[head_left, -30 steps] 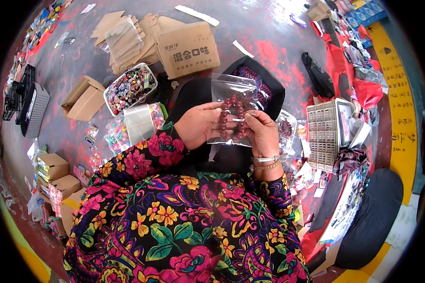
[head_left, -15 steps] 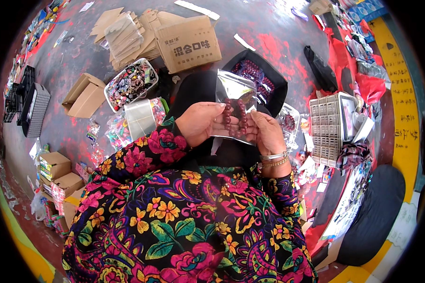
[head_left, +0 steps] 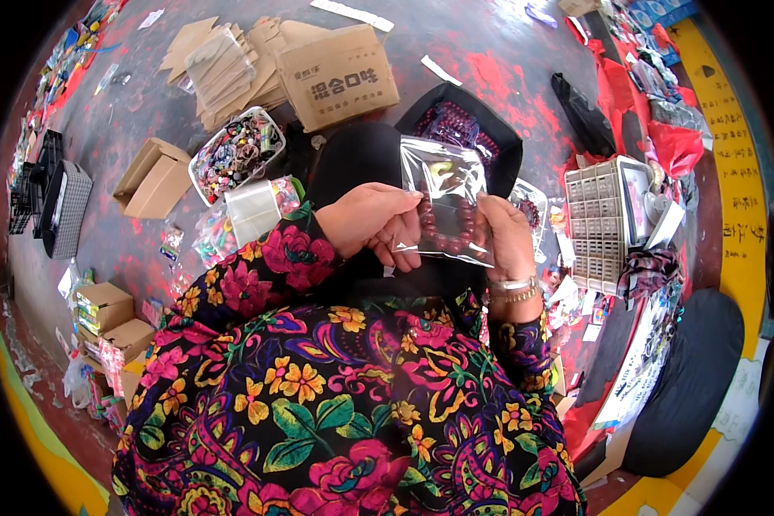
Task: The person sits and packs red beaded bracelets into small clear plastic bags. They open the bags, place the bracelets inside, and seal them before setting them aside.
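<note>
Above my lap I hold a clear, shiny plastic bag (head_left: 443, 170) with a dark red beaded bracelet (head_left: 432, 234) inside it. My left hand (head_left: 377, 220) is closed on the bag's left edge, thumb in front and the other fingers partly behind. At the opposite edge, my right hand (head_left: 509, 239) pinches the bag between thumb and fingers. The beads hang in a loop in the lower part of the bag. Just beyond the bag stands a black bin (head_left: 509, 142) holding more dark red beads, partly in purple wrapping.
Left of my knees are a white basket (head_left: 277, 144) of mixed trinkets, an open cardboard box (head_left: 152, 178) and a stack of clear bags (head_left: 251, 211). Ahead lies a printed carton (head_left: 337, 77) beside flattened cardboard (head_left: 224, 73). To my right stands a beige plastic crate (head_left: 595, 225).
The bag has moved slightly right and down and lies flatter. My left fingers, spread behind the beads before, have drawn back to its left edge. My right hand has shifted right.
</note>
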The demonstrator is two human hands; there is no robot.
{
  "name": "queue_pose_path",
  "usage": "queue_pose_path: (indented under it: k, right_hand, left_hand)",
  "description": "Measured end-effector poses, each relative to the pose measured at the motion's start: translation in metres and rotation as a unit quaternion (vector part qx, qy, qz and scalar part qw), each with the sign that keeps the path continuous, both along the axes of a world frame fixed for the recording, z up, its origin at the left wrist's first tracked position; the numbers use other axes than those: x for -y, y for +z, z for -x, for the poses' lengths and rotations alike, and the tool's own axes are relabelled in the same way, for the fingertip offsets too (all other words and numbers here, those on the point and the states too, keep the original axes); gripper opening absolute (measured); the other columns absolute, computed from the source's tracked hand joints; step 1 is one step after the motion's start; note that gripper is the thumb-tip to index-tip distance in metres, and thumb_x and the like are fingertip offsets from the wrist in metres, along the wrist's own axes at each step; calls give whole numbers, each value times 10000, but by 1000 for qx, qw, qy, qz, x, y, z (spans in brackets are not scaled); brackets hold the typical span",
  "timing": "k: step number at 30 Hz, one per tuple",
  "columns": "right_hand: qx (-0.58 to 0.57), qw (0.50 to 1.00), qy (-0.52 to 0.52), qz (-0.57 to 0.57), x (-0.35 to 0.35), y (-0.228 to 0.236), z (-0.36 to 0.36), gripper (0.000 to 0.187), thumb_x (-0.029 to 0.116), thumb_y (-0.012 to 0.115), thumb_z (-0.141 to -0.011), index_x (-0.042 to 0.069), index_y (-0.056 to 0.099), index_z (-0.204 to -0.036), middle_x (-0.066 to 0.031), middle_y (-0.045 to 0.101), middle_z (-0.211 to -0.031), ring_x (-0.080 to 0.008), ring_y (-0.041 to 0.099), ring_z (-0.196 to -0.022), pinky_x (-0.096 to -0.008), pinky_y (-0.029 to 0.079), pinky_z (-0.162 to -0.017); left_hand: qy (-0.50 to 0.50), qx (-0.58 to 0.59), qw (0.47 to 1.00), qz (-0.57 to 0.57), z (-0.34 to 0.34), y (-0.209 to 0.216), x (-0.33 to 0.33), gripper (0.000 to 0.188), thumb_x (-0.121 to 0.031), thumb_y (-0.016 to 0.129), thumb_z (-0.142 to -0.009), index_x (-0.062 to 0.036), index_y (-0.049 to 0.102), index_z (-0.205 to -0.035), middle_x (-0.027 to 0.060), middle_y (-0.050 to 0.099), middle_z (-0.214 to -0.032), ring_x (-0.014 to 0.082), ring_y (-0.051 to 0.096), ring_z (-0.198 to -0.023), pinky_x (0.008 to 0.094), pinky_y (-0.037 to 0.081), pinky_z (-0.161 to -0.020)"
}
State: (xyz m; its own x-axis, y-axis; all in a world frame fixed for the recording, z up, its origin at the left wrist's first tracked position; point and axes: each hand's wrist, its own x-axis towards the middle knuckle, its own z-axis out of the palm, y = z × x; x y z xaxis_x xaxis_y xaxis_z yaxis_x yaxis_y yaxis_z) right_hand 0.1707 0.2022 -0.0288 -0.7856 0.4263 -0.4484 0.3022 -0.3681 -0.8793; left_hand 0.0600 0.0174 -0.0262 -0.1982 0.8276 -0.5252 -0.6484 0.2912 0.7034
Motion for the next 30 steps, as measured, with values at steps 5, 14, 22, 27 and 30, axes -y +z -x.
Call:
queue_pose_path:
  k: [5, 14, 22, 27, 30]
  right_hand:
    - [-17, 1000, -17, 20, 5, 12, -5, 259, 196, 556, -873, 68, 523, -651, -2, 490, -501, -83, 410, -356, -194, 305, -342]
    - [-15, 998, 38, 42, 1, 6, -11, 265, 238, 546, -896, 66, 541, -694, -4, 526, -531, -80, 461, -388, -181, 345, -377]
    - [-92, 993, 32, 60, -2, -6, -15, 177, 190, 554, -888, 46, 577, -788, -104, 650, -861, -146, 635, -728, -225, 504, -568]
    - [-187, 978, 21, 91, 5, -3, -11, 114, 107, 592, -849, 41, 554, -935, -158, 646, -944, -189, 647, -801, -236, 499, -614]
    - [-153, 986, 26, 60, 4, -2, -11, 215, 118, 585, -848, 20, 529, -1031, -157, 640, -918, -175, 628, -754, -270, 513, -674]
  left_hand:
    - [23, -9, 999, -33, 2, 9, 0, 494, -329, 347, -940, 32, 561, -679, 189, 606, -583, 244, 578, -433, 251, 431, -381]
    - [15, 0, 1000, -18, -5, 7, 6, 483, -339, 359, -939, 24, 577, -708, 184, 607, -583, 231, 570, -426, 255, 433, -390]
    - [-51, -210, 968, -130, 2, -18, 6, 398, -309, 363, -963, 23, 577, -923, 93, 655, -825, 130, 613, -683, 227, 487, -603]
    - [-34, -310, 938, -148, -7, -19, 6, 335, -245, 388, -963, 31, 559, -1043, 64, 631, -905, 90, 552, -797, 239, 454, -713]
    - [-33, -361, 914, -180, -10, -23, 5, 344, -244, 398, -952, 51, 572, -990, 106, 646, -873, 149, 600, -821, 266, 462, -755]
